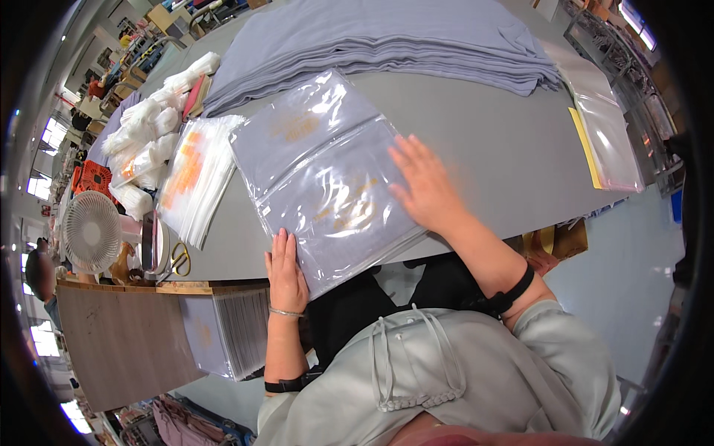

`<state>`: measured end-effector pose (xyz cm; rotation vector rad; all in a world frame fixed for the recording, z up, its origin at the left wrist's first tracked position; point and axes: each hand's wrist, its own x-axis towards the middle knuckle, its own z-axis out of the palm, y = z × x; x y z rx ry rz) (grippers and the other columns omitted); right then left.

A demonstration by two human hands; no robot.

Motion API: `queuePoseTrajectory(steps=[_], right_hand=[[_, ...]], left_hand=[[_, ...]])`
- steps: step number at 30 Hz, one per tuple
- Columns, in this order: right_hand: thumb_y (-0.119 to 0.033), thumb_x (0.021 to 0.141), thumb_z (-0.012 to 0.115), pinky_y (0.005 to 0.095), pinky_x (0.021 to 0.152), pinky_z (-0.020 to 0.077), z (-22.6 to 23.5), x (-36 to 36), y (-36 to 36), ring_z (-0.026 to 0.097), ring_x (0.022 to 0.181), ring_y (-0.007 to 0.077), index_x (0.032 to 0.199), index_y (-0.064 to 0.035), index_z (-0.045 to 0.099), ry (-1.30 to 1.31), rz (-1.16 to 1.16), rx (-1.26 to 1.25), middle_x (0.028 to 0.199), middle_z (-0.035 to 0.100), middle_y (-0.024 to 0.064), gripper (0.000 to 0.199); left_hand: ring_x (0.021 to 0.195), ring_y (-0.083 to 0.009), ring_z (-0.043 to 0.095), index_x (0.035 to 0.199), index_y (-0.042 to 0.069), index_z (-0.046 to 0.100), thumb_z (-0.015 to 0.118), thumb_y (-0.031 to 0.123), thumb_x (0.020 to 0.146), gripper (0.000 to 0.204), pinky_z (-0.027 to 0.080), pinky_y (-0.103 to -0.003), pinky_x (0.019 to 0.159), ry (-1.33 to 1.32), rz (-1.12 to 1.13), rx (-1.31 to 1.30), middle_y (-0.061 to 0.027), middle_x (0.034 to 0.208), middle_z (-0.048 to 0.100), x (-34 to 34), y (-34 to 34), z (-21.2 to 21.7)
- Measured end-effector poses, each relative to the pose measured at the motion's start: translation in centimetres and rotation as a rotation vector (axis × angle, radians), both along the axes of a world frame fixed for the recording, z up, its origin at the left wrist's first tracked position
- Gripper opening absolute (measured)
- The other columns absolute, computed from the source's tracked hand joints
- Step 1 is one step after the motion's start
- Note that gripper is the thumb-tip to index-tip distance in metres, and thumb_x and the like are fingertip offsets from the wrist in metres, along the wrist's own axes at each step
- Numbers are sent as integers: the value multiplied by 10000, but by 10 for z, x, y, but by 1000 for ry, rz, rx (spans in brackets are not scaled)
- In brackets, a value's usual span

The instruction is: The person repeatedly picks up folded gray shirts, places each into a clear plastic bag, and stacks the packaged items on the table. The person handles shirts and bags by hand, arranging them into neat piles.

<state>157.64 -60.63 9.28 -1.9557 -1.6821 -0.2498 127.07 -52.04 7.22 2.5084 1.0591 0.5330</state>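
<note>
Hands apart, fingers extended: left hand [287, 278] along the lower-left edge of the bagged fabric stack [326, 186] at frame centre, blurred right hand [425, 186] at its right edge. Grey tabletop [498, 141] stretches right to clear plastic sheets [606, 137]; folded cloth [379, 37] spans the top.

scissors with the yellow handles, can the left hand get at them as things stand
Probably yes: only grey tabletop seems to lie between the left hand and the scissors.
</note>
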Motion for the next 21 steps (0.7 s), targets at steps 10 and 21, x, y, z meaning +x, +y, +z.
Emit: queuePoseTrajectory(steps=[10, 21], right_hand=[[-355, 920, 501, 386, 933, 428, -7, 26, 33, 534, 1126, 326, 1335, 5, 396, 884, -223, -348, 1242, 528, 224, 559], [-250, 932, 551, 268, 967, 373, 91, 111, -39, 475, 1130, 130, 1351, 32, 395, 1041, 175, 204, 1266, 511, 104, 528]], left_hand=[[985, -192, 560, 1318, -69, 383, 461, 299, 964, 517, 464, -329, 849, -534, 576, -647, -159, 1171, 557, -11, 53, -7], [1022, -169, 548, 1265, -32, 441, 533, 204, 917, 431, 422, -297, 915, -912, 12, -668, -95, 1178, 559, 91, 48, 105]])
